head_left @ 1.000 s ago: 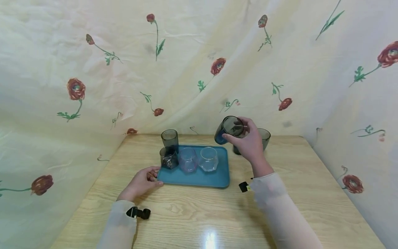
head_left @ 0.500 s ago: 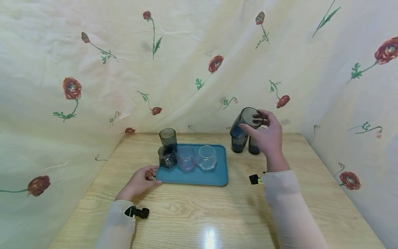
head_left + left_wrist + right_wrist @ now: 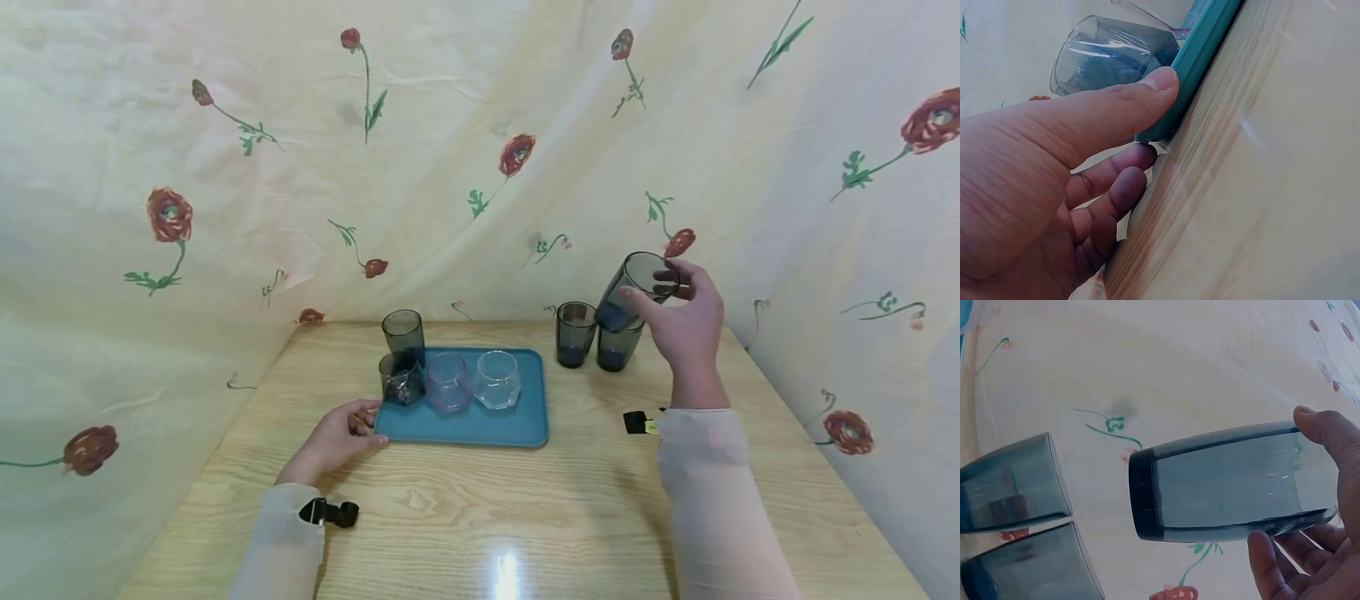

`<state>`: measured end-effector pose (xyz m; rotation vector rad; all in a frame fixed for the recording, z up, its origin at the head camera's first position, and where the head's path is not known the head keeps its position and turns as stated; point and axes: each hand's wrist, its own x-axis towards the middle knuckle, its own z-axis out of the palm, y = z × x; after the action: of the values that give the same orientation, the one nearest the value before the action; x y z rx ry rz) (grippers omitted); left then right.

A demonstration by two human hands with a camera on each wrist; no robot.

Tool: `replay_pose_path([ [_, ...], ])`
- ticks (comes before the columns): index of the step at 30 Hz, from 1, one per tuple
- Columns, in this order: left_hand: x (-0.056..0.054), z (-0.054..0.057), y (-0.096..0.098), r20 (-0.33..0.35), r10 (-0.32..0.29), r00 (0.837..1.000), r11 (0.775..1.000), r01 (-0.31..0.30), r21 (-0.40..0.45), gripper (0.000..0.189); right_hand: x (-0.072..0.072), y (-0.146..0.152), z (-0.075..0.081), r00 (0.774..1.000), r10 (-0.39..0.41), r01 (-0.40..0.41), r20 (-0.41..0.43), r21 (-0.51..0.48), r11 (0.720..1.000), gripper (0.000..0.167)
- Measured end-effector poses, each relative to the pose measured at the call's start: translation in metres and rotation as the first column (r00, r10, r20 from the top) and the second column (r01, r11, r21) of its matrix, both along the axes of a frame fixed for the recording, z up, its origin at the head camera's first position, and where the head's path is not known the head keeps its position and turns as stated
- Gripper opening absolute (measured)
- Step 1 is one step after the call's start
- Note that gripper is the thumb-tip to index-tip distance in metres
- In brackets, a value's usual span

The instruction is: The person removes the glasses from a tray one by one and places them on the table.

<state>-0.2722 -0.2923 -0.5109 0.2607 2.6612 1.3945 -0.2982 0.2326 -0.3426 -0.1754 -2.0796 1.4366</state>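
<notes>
My right hand (image 3: 686,325) holds a tall smoky grey glass (image 3: 1229,481) up off the table, tilted, thumb on one side near the rim and fingers on the other. Behind and below it, two matching tall glasses, one left (image 3: 575,333) and one right (image 3: 617,348), stand side by side on the table. My left hand (image 3: 337,437) pinches the near left corner of a blue tray (image 3: 465,429), thumb along its front edge (image 3: 1194,81) and fingertips at its side. On the tray are a dark faceted glass (image 3: 402,382), a pinkish glass (image 3: 448,385) and a clear glass (image 3: 497,382).
Another tall smoky glass (image 3: 403,332) stands at the tray's far left corner, partly behind the dark faceted glass. The wooden table (image 3: 450,517) ends at a flower-printed cloth (image 3: 435,167) hanging behind and at both sides.
My right hand has carried the tall glass to the right and slightly up, bringing both standing tall glasses into fuller view. My left hand stays at the tray corner.
</notes>
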Motion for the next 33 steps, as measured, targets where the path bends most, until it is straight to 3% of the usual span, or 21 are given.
replay_pose_path([
  [13, -0.001, -0.004, 0.001, -0.021, 0.007, 1.000, 1.000, -0.007, -0.011, 0.069, -0.005, 0.042, -0.004, 0.994, -0.102, 0.106, 0.037, -0.114, 0.988, 0.078],
  [22, -0.001, -0.003, 0.001, -0.026, 0.000, 1.000, 1.000, 0.001, 0.006, 0.068, -0.004, 0.055, -0.006, 0.989, -0.136, 0.144, 0.060, -0.165, 0.976, 0.079],
  [33, 0.002, 0.000, 0.003, -0.025, 0.004, 1.000, 1.000, -0.004, 0.004, 0.068, -0.015, 0.067, -0.026, 0.976, -0.135, 0.155, 0.173, -0.112, 0.982, 0.091],
])
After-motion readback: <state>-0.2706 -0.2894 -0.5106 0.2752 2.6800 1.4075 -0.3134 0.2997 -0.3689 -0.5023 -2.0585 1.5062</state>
